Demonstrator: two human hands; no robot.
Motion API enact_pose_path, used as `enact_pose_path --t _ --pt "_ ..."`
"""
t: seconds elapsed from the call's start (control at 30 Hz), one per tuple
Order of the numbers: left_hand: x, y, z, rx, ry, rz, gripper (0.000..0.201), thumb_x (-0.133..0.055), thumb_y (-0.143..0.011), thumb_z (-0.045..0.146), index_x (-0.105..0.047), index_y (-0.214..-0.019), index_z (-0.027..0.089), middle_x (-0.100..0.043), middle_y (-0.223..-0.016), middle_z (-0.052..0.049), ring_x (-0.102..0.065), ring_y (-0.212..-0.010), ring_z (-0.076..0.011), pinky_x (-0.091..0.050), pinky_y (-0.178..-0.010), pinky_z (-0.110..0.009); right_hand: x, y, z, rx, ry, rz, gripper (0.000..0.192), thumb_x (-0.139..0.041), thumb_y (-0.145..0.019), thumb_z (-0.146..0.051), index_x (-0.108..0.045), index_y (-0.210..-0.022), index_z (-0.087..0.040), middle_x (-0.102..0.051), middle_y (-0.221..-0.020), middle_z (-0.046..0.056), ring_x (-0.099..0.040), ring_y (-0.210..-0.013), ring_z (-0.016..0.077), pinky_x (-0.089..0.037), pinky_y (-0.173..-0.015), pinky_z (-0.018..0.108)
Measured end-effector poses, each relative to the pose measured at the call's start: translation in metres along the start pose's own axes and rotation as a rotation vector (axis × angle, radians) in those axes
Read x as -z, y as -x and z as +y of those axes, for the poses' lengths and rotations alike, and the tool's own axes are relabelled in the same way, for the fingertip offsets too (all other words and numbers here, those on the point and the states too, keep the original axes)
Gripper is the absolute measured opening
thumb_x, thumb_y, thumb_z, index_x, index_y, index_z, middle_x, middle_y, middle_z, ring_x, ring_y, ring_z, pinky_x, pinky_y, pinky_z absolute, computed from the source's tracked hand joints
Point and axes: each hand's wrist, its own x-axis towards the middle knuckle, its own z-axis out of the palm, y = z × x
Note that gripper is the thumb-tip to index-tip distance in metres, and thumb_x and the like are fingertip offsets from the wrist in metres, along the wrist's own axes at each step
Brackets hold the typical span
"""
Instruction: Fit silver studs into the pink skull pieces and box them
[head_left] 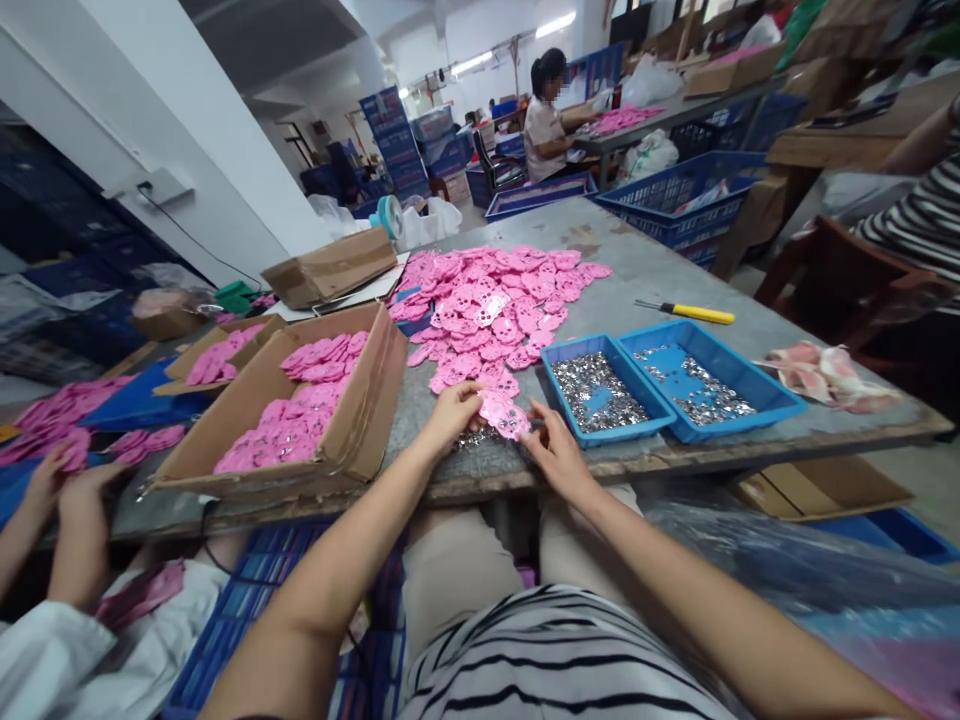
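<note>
A flat pink plastic piece [504,412] with small holes is held over the near edge of the table. My left hand [455,415] pinches its left end between thumb and fingers. At its right end is my right hand [553,447], fingers closed around the edge; whether a small part is also between them I cannot make out. Small metal parts [474,437] lie on the table below the piece. Beyond it spreads a big heap of similar pink pieces [487,300]. Close to my right hand stands a blue tray [664,421] of small metal parts.
A second blue tray [795,405] adjoins the first. Behind it lies a yellow-handled screwdriver [701,313], and a crumpled cloth [832,378] is on the right. An open cardboard box [379,400] of pink pieces stands left. A co-worker's hands [79,490] are further left; another person [547,125] sits behind.
</note>
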Motion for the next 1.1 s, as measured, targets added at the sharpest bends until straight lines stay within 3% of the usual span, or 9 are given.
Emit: enact_pose_path --t 0.13,0.3,0.4,0.53,0.6,0.7,0.87,0.97,1.1 --pt "-0.014 0.040 -0.008 0.019 0.206 0.002 0.025 -0.073 -0.067 0.034 -0.068 -0.082 0.015 -0.066 -0.066 0.001 -0.054 -0.049 -0.0074 -0.046 -0.047 -0.019 -0.002 0.004 -0.005 -0.135 -0.141 -0.121 0.031 -0.066 -0.070 -0.051 -0.062 -0.075 -0.021 -0.055 -0.063 -0.001 -0.046 -0.057 0.0135 -0.040 -0.057 0.029" --pt "-0.036 0.084 -0.031 0.093 0.694 0.000 0.042 -0.084 -0.061 0.044 -0.067 -0.082 0.012 -0.074 -0.081 -0.008 -0.070 -0.081 -0.0192 -0.055 -0.078 -0.029 -0.007 0.029 -0.013 -0.174 -0.234 -0.225 0.030 -0.068 -0.072 -0.050 -0.063 -0.074 -0.020 -0.057 -0.060 -0.003 -0.045 -0.053 0.0108 -0.038 -0.053 0.025" --pt "-0.030 0.099 -0.043 0.183 0.807 0.101 0.039 -0.082 -0.066 0.037 -0.064 -0.089 0.013 -0.075 -0.083 -0.009 -0.072 -0.079 -0.0215 -0.057 -0.077 -0.034 0.000 0.035 -0.014 -0.087 -0.050 -0.281 0.021 -0.061 -0.079 -0.041 -0.066 -0.079 -0.020 -0.065 -0.069 0.001 -0.054 -0.061 0.0144 -0.044 -0.060 0.028" --pt "-0.013 0.107 -0.048 0.211 0.818 0.205 0.035 -0.076 -0.073 0.032 -0.055 -0.097 0.016 -0.074 -0.077 -0.005 -0.070 -0.065 -0.0193 -0.057 -0.059 -0.032 0.013 0.018 -0.008 0.071 0.321 -0.091 0.011 -0.053 -0.080 -0.023 -0.063 -0.083 -0.021 -0.065 -0.088 0.007 -0.061 -0.081 0.0210 -0.050 -0.074 0.034" --pt "-0.009 0.108 -0.047 0.180 0.796 0.218 0.036 -0.075 -0.073 0.033 -0.053 -0.097 0.017 -0.072 -0.073 -0.004 -0.068 -0.058 -0.0174 -0.053 -0.049 -0.026 0.014 0.007 -0.006 0.128 0.499 -0.057 0.019 -0.051 -0.079 -0.016 -0.063 -0.093 -0.020 -0.062 -0.100 0.011 -0.061 -0.090 0.0231 -0.050 -0.081 0.037" --pt "-0.011 0.108 -0.046 0.146 0.776 0.216 0.036 -0.074 -0.073 0.036 -0.051 -0.093 0.018 -0.070 -0.070 -0.003 -0.064 -0.053 -0.0157 -0.045 -0.039 -0.020 0.009 -0.004 -0.009 0.129 0.740 -0.148 0.024 -0.049 -0.081 -0.012 -0.063 -0.101 -0.017 -0.060 -0.107 0.014 -0.059 -0.096 0.0245 -0.050 -0.084 0.036" --pt "-0.020 0.108 -0.044 0.178 0.763 0.208 0.035 -0.073 -0.073 0.037 -0.051 -0.092 0.017 -0.069 -0.071 -0.004 -0.063 -0.053 -0.0152 -0.044 -0.039 -0.021 -0.002 -0.009 -0.028 0.015 1.034 -0.319 0.021 -0.045 -0.087 -0.009 -0.065 -0.092 -0.015 -0.063 -0.103 0.017 -0.058 -0.097 0.0253 -0.046 -0.081 0.032" --pt "-0.022 0.108 -0.041 0.194 0.743 0.186 0.040 -0.076 -0.068 0.037 -0.051 -0.091 0.017 -0.068 -0.071 -0.003 -0.063 -0.053 -0.0147 -0.044 -0.039 -0.021 -0.004 -0.012 -0.031 -0.010 0.891 -0.273 0.020 -0.045 -0.085 -0.007 -0.062 -0.082 -0.017 -0.064 -0.092 0.013 -0.059 -0.089 0.0222 -0.044 -0.075 0.031" --pt "-0.027 0.107 -0.035 0.182 0.690 0.183 0.050 -0.082 -0.059 0.040 -0.050 -0.091 0.017 -0.068 -0.071 -0.002 -0.061 -0.052 -0.0135 -0.044 -0.039 -0.020 -0.003 -0.011 -0.031 -0.220 0.145 -0.220 0.012 -0.061 -0.078 -0.025 -0.055 -0.069 -0.020 -0.057 -0.064 -0.001 -0.048 -0.055 0.0127 -0.038 -0.055 0.027"
